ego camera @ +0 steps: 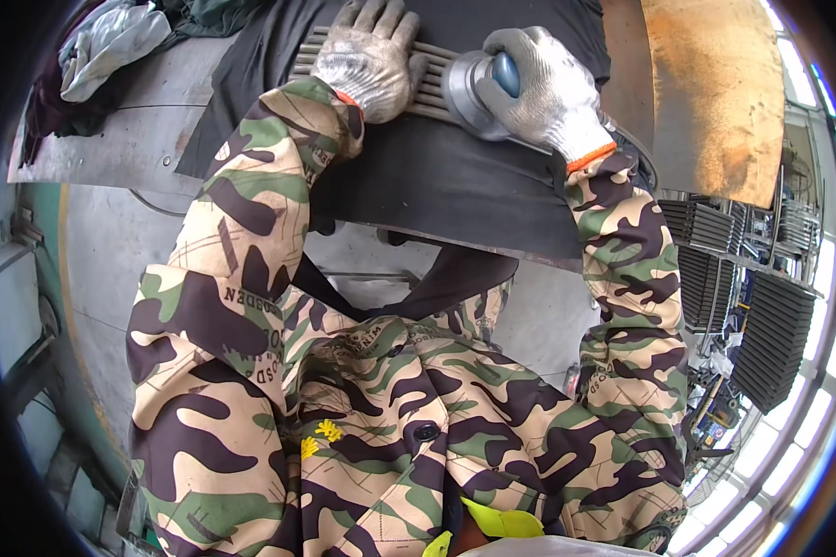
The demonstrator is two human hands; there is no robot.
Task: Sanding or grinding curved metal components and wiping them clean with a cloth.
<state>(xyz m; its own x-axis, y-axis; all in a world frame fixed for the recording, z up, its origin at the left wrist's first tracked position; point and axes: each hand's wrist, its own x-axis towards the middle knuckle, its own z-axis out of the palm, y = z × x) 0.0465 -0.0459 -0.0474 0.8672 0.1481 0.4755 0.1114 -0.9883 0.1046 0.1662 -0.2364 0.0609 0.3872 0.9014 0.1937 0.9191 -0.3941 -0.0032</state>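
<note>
My left hand (369, 59), in a worn grey-white knit glove with an orange cuff edge, lies flat across a row of parallel grey metal bars (428, 90). Its palm faces down and the fingers point away from me. Gripped in my gloved right hand (547, 90) is a round palm sander (463, 90) with a blue top and a wide grey skirt. The sander rests over the right part of the bars; its underside is hidden. Beneath the bars, a black cloth (432, 167) covers the bench top.
Crumpled cloths (115, 49) lie at the bench's far left. A brown-stained sheet (717, 90) is at the right. A hose (634, 143) runs by my right wrist. Racks of dark slatted metal parts (773, 341) stand right of me. Bare concrete floor (118, 237) shows at left.
</note>
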